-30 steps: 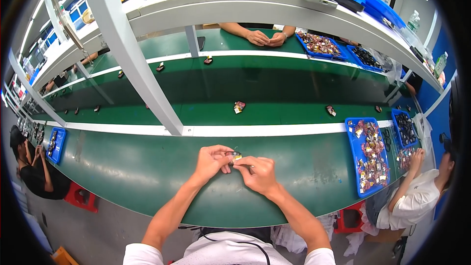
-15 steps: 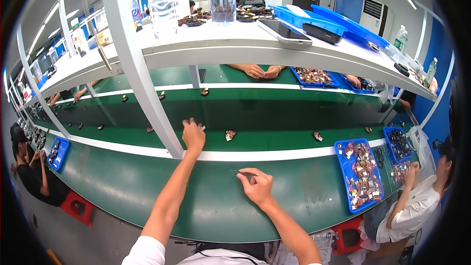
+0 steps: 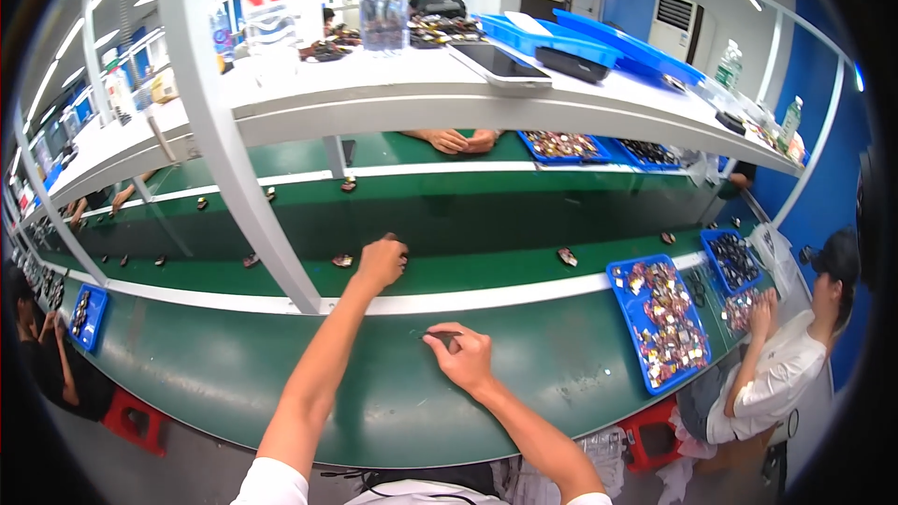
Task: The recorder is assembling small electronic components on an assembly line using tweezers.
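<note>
My left hand (image 3: pixel 382 265) reaches over the green conveyor belt (image 3: pixel 468 266), fingers curled down around a small dark part (image 3: pixel 404 259) that they mostly cover. Whether the part still rests on the belt I cannot tell. Just left of that hand, another small part (image 3: pixel 343 261) with red and pale patches lies loose on the belt. Over the near green worktop (image 3: pixel 374 393), my right hand (image 3: pixel 461 357) pinches dark, slim tweezers (image 3: pixel 441 334), their thin tips pointing left.
A blue tray (image 3: pixel 699 369) of small wired parts stands right, with another blue tray (image 3: pixel 708 241) of black parts beyond. A slanted white post (image 3: pixel 248 150) and a loaded shelf (image 3: pixel 402 108) frame the belt. Co-workers sit at both sides; another person's hands (image 3: pixel 463 140) show opposite.
My left hand has left one small part on the belt and shifted right onto the neighbouring one. My right hand keeps the tweezers over the worktop. The whole view has shifted slightly.
</note>
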`<control>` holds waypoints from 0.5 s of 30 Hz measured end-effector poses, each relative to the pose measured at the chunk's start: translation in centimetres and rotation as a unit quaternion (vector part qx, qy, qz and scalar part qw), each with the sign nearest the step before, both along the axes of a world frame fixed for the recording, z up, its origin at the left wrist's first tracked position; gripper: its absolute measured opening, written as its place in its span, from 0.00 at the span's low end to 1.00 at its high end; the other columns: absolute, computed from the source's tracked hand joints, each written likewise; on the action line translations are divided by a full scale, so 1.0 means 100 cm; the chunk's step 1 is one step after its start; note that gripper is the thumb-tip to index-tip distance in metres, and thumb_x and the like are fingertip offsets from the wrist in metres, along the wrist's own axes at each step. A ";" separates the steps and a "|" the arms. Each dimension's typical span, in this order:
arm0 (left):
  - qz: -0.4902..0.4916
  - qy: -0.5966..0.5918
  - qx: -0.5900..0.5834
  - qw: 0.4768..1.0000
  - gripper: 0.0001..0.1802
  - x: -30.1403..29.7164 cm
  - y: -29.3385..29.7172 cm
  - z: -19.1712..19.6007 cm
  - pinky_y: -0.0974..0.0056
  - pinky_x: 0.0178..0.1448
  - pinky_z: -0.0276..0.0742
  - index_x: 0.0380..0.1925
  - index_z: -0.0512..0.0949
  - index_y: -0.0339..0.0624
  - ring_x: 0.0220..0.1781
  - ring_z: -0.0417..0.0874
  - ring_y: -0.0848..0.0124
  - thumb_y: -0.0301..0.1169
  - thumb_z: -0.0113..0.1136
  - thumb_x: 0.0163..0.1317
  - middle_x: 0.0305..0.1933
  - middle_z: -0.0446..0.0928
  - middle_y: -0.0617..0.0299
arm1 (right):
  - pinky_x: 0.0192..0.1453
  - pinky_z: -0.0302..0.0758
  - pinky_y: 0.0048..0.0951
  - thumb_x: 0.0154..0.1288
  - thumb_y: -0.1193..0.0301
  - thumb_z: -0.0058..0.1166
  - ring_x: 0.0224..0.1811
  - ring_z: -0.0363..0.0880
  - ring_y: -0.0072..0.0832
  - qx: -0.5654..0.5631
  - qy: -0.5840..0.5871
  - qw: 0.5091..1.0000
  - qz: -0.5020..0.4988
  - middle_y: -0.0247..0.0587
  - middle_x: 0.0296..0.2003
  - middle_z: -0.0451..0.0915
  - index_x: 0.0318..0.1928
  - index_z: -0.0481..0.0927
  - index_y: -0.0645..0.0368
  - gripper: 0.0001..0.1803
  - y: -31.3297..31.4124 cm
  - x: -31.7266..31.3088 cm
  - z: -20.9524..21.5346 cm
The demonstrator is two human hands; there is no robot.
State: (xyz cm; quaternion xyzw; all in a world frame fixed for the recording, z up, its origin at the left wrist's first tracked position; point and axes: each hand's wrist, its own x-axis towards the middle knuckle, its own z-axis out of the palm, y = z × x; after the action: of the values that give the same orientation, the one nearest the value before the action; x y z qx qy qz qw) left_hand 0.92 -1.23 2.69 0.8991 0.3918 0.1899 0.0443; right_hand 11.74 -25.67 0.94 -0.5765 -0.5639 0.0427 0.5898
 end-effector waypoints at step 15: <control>0.027 -0.322 -0.296 0.899 0.06 -0.067 -0.044 0.015 0.72 0.21 0.70 0.37 0.82 0.34 0.21 0.77 0.80 0.21 0.67 0.60 0.26 0.81 0.64 | 0.22 0.72 0.27 0.57 0.71 0.70 0.15 0.74 0.25 -0.025 -0.004 0.998 0.051 0.33 0.30 0.88 0.36 0.87 0.54 0.07 -0.007 -0.001 0.014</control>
State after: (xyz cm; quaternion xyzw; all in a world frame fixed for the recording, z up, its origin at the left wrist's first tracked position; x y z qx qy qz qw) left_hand -5.82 -5.62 4.19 0.7234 0.4182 0.3459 0.4267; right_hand 11.68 -26.37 2.37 -0.5618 -0.5936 0.0847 0.5699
